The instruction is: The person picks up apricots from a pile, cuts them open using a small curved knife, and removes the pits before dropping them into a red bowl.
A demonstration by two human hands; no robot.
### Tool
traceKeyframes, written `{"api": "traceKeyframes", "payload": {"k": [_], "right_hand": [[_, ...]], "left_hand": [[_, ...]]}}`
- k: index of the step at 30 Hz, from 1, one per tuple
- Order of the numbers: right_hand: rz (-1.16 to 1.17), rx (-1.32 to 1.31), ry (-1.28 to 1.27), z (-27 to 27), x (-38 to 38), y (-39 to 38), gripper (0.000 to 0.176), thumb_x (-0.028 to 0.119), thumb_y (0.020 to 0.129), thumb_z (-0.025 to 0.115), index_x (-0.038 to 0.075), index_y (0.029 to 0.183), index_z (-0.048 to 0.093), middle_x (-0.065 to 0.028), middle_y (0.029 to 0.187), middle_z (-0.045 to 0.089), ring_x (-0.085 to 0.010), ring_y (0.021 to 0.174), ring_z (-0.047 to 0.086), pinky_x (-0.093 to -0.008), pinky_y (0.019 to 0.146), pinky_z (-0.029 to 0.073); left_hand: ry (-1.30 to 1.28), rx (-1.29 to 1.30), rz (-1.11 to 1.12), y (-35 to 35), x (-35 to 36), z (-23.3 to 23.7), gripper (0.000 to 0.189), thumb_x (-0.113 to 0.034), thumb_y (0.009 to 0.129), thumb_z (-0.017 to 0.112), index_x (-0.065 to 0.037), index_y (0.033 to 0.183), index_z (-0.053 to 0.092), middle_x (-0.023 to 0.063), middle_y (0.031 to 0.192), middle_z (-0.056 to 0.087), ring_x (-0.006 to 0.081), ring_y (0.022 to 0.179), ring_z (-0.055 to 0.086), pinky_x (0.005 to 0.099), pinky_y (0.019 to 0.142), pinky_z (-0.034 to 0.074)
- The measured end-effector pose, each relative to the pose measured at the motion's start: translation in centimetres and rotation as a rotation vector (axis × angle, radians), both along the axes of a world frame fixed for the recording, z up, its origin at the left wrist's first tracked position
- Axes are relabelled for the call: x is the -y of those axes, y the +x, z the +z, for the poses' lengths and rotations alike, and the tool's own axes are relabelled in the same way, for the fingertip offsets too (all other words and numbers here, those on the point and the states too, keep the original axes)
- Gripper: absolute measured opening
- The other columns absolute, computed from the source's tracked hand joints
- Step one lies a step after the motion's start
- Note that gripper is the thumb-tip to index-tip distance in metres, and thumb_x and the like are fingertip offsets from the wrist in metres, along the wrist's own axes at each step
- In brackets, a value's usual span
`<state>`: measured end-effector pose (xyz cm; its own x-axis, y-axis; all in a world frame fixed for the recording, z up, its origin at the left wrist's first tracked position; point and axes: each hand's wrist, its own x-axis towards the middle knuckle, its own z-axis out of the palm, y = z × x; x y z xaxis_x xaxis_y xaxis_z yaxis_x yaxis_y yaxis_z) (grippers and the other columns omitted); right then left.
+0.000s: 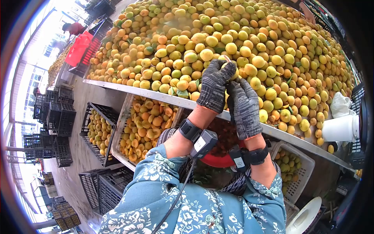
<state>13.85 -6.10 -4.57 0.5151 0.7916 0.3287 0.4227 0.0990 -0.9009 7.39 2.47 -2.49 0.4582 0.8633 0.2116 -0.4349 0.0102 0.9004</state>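
Long table [128, 89] with a metal edge, loaded with a heap [249, 27] of yellow-orange fruit that filled the background. Concrete floor beyond, daylight from the open side.

- Both hands gloved in dark knit, raised together over the near edge of the heap.
- Left hand [213, 87]: fingers curled shut around one apricot [230, 67], which was held just above the pile at the glove's fingertips.
- Right hand [243, 111]: narrow, fingers together and pointing up, tips just under the same apricot and touching the left glove. Could not tell whether it gripped the fruit or only steadied it.
- Each wrist carried a black band [190, 130] with a small device attached; a cable ran down the left sleeve.
- Below the hands: red bowl [218, 160] with dark contents, partly hidden by the forearms.
- Below and left of the left hand: pale tray [117, 134] of cut fruit, then a black crate [106, 113] of whole fruit just beside it.
- Below the right hand: white crate [302, 181] with a few fruit.
- Right of the right hand: white tub [341, 128] on the table edge.
- Far left of the hands: red crates [80, 48] and another person [74, 27] in red.
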Motion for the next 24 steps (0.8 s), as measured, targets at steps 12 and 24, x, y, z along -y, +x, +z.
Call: {"api": "traceKeyframes", "payload": {"k": [12, 24], "right_hand": [[-0.099, 0.657, 0.045, -0.4, 0.7, -0.1, 0.021, 0.009, 0.093, 0.052, -0.002, 0.108, 0.061, -0.0203, 0.095, 0.065, -0.0336, 0.086, 0.063, -0.0399, 0.074, 0.049], [-0.053, -0.432, -0.028, 0.9, -0.4, 0.0, 0.027, 0.015, 0.091, 0.057, -0.003, 0.111, 0.059, -0.0239, 0.101, 0.064, -0.0367, 0.093, 0.061, -0.0386, 0.08, 0.049]], "left_hand": [[-0.294, 0.15, -0.074, -0.5, 0.0, 0.7, 0.018, -0.021, 0.091, 0.062, -0.004, 0.096, 0.057, 0.0043, 0.08, 0.06, 0.013, 0.067, 0.059, 0.0259, 0.063, 0.05], [-0.267, -0.02, -0.054, 0.3, 1.4, -0.6, 0.03, -0.026, 0.094, 0.058, -0.004, 0.116, 0.058, 0.0025, 0.105, 0.061, 0.0091, 0.092, 0.058, 0.024, 0.081, 0.048]]}}
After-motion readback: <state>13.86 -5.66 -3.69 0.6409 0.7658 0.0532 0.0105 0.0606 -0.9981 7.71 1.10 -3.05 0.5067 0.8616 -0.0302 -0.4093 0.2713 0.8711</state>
